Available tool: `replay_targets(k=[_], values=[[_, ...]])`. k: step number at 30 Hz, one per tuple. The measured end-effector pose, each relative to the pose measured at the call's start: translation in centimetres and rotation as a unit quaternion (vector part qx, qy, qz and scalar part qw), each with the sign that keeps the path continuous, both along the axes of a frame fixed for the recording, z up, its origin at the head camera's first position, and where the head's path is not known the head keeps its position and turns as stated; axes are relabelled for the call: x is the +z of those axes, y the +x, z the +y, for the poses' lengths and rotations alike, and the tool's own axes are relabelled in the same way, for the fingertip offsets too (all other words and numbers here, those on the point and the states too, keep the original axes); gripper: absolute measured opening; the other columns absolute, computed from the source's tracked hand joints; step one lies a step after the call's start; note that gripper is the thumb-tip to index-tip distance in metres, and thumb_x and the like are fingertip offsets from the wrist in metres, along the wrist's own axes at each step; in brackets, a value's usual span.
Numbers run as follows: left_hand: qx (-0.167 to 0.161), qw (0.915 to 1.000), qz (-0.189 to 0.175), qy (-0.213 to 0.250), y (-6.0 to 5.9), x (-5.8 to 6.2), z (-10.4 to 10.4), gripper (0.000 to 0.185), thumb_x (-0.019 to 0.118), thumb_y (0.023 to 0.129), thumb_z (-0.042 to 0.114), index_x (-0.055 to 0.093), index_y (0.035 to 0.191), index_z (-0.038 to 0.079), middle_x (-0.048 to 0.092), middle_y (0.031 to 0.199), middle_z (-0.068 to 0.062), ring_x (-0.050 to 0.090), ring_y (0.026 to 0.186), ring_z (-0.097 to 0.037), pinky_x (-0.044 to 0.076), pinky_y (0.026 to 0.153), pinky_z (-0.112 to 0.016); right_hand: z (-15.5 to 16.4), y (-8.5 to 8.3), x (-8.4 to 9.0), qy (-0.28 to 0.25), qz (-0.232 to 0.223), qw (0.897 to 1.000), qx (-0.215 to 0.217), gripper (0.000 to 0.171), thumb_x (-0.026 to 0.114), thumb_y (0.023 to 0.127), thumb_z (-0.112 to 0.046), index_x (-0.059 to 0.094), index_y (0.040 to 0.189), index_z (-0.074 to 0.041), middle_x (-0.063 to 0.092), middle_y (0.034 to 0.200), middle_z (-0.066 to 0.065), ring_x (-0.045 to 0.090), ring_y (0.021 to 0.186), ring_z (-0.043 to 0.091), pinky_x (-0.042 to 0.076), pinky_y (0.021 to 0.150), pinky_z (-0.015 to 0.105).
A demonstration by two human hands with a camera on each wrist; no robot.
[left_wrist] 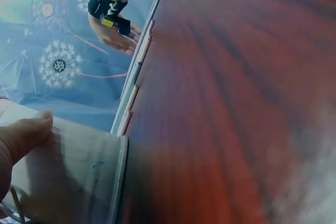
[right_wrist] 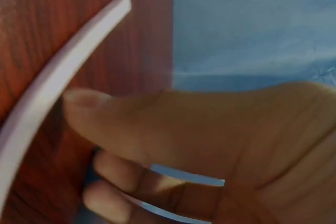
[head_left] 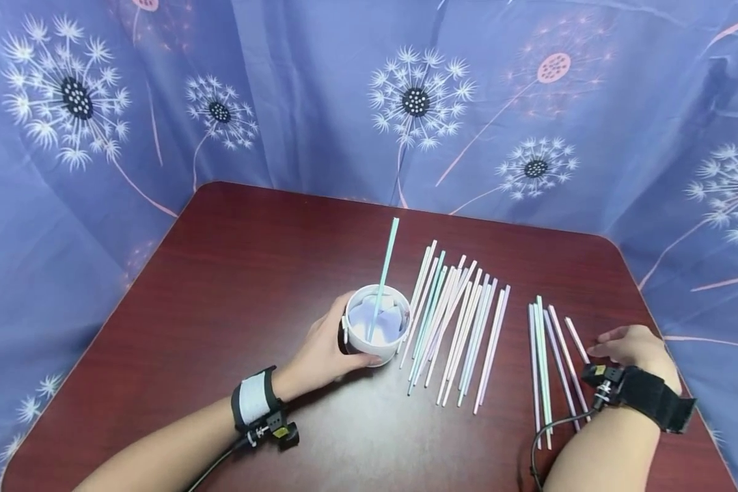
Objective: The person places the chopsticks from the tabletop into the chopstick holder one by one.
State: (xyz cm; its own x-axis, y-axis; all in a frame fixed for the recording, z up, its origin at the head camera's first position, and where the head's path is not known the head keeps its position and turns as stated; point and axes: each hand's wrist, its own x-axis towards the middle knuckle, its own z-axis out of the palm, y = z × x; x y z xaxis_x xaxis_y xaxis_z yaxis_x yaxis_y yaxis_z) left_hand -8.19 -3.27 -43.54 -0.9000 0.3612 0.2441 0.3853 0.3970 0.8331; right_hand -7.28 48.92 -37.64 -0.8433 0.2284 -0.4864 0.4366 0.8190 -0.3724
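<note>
While the white cup (head_left: 375, 326) is steadied on the counter (head_left: 234, 273), the following is recorded.

Left hand (head_left: 320, 355): fingers are curled round the cup's side, the thumb (left_wrist: 26, 135) pressed to its white wall; the grip is clamped on the cup.

Right hand (head_left: 633, 345): laid at the right edge of the counter, touching the outermost pink straw (head_left: 577, 339) of the small group. From the right wrist view, the thumb (right_wrist: 105, 114) is seen against a pale straw (right_wrist: 58, 77), with the fingers curled beneath; whether the straw is actually pinched cannot be told for certain.

Cup contents: one teal straw (head_left: 383, 273) is stood upright and leaning, its top well above the rim. Pale folded material is visible inside; its nature cannot be told.

Large batch of straws (head_left: 455, 328): laid flat just right of the cup, roughly parallel, in pink, white and teal.

Small group of straws (head_left: 547, 362): laid apart from the batch, nearer the right hand.

Progress, as judged: one straw is placed in the cup; nearly all the rest is left lying on the counter, so the work is rated barely begun.
</note>
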Motion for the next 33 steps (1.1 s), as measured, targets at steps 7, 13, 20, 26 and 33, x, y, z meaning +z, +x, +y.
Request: replay_targets(k=[7, 13, 20, 26, 33], values=[[-0.006, 0.9999, -0.01, 0.004, 0.1, 0.1, -0.2, 0.102, 0.091, 0.065, 0.035, 0.031, 0.147, 0.036, 0.051, 0.134, 0.01, 0.05, 0.121, -0.008, 0.044, 0.102, -0.041, -0.3, -0.2, -0.8, -0.034, 0.002, 0.999, -0.022, 0.038, 0.066, 0.089, -0.02, 0.065, 0.109, 0.012, 0.071, 0.088, 0.017, 0.065, 0.075, 0.019, 0.053, 0.064, 0.036], [-0.025, 0.9997, 0.0, 0.01, -0.3, 0.0, -0.2, 0.103, 0.091, 0.065, 0.032, 0.03, 0.148, 0.031, 0.051, 0.136, 0.006, 0.051, 0.122, -0.012, 0.044, 0.101, -0.043, -0.8, -0.5, -0.2, -0.019, -0.007, 1.0, -0.002, 0.043, 0.065, 0.091, -0.028, 0.066, 0.109, 0.01, 0.071, 0.09, 0.017, 0.066, 0.077, 0.02, 0.054, 0.065, 0.038], [-0.046, 0.9988, -0.001, 0.015, -1.2, 0.3, -0.4, 0.102, 0.091, 0.065, 0.034, 0.032, 0.147, 0.031, 0.054, 0.134, 0.005, 0.054, 0.119, -0.015, 0.045, 0.098, -0.044, -0.7, -0.8, 0.0, -0.028, -0.027, 0.998, 0.043, 0.043, 0.07, 0.087, -0.029, 0.067, 0.105, 0.01, 0.071, 0.093, 0.016, 0.063, 0.079, 0.017, 0.05, 0.065, 0.036], [-0.043, 0.9991, 0.005, 0.004, -2.2, 0.3, -0.4, 0.101, 0.091, 0.065, 0.036, 0.032, 0.146, 0.032, 0.054, 0.132, 0.004, 0.056, 0.116, -0.017, 0.046, 0.097, -0.043, -1.1, -1.2, -0.5, -0.023, -0.021, 0.999, 0.041, 0.034, 0.071, 0.085, -0.025, 0.071, 0.098, 0.006, 0.068, 0.081, 0.005, 0.056, 0.069, 0.015, 0.046, 0.06, 0.033], [-0.039, 0.9992, -0.002, 0.002, -3.2, 0.1, 0.1, 0.101, 0.091, 0.065, 0.034, 0.032, 0.146, 0.032, 0.054, 0.133, 0.004, 0.055, 0.117, -0.016, 0.045, 0.098, -0.041, -1.8, -1.2, -0.3, 0.012, -0.008, 0.998, 0.068, 0.027, 0.065, 0.089, -0.021, 0.071, 0.1, 0.003, 0.067, 0.082, 0.007, 0.059, 0.071, 0.017, 0.048, 0.061, 0.034]])
